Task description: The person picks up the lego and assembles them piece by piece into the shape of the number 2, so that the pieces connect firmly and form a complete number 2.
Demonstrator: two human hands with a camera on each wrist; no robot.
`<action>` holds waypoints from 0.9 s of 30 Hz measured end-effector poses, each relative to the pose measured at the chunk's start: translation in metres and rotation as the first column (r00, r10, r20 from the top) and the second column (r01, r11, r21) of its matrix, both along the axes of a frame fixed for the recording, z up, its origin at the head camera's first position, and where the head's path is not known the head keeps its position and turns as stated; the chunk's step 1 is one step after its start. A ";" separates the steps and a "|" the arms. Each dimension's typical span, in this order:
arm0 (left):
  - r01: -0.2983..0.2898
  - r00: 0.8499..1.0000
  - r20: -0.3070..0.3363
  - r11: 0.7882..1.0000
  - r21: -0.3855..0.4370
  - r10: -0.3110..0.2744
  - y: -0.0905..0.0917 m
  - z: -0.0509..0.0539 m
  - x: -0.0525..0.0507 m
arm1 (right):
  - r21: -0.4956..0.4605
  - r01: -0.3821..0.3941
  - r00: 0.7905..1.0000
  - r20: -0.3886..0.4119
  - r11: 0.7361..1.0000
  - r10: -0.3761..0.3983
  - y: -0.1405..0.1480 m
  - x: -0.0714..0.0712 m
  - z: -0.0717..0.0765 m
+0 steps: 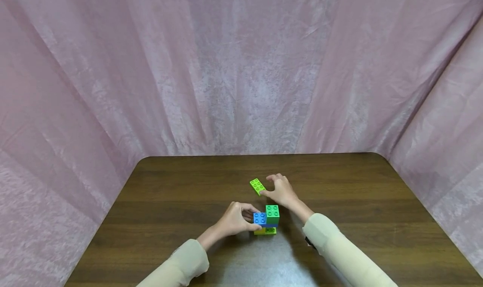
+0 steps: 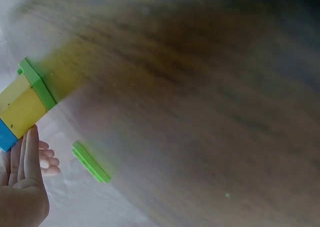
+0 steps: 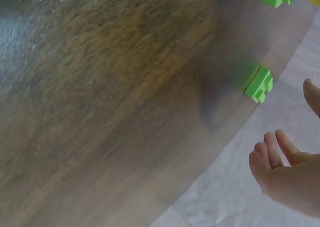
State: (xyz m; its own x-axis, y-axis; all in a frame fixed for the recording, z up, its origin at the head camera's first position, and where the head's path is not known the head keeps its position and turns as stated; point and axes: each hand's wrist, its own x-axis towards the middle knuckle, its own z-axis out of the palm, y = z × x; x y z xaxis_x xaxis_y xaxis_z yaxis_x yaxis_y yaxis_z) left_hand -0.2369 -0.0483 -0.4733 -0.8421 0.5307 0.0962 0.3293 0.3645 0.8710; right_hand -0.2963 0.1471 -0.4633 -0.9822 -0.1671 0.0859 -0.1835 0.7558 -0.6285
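Observation:
A small stack of toy building bricks stands on the table: a lime base plate (image 1: 260, 233), a yellow brick (image 2: 26, 107), a blue brick (image 1: 259, 218) and a green brick (image 1: 272, 213) on the blue one's right end. My left hand (image 1: 232, 220) grips the stack at the blue brick's left side, thumb in front and fingers behind. Beyond the stack lies a loose lime plate brick (image 1: 257, 185), studs up. Beside it is my right hand (image 1: 284, 192), thumb and fingers spread and nothing held. In the head view, that thumb overlaps the plate's near corner; contact is unclear.
The brown wooden table (image 1: 181, 186) has rounded far corners. Pink curtains (image 1: 249, 69) hang behind it and at both sides.

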 end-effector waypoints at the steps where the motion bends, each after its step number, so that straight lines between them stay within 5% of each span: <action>1: 0.000 1.000 -0.002 1.000 -0.001 0.000 -0.001 0.000 0.000 | 0.002 0.004 1.000 0.010 1.000 -0.004 -0.001 0.000 0.000; 15: 0.010 1.000 0.023 1.000 -0.008 -0.010 0.005 0.002 -0.001 | 0.078 0.031 0.994 0.099 0.996 -0.039 0.003 -0.006 -0.004; 27: 0.004 1.000 0.024 1.000 -0.020 -0.004 0.001 0.003 0.001 | 0.063 -0.038 0.987 0.157 0.997 0.027 -0.008 -0.011 -0.017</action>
State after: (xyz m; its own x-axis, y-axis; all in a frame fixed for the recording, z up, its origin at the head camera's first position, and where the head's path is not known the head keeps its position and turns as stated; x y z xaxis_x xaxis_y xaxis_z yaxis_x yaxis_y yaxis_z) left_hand -0.2356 -0.0473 -0.4704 -0.8418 0.5358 0.0656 0.3101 0.3804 0.8713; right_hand -0.3071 0.1395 -0.4805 -0.9767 -0.1992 -0.0801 -0.1122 0.7917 -0.6006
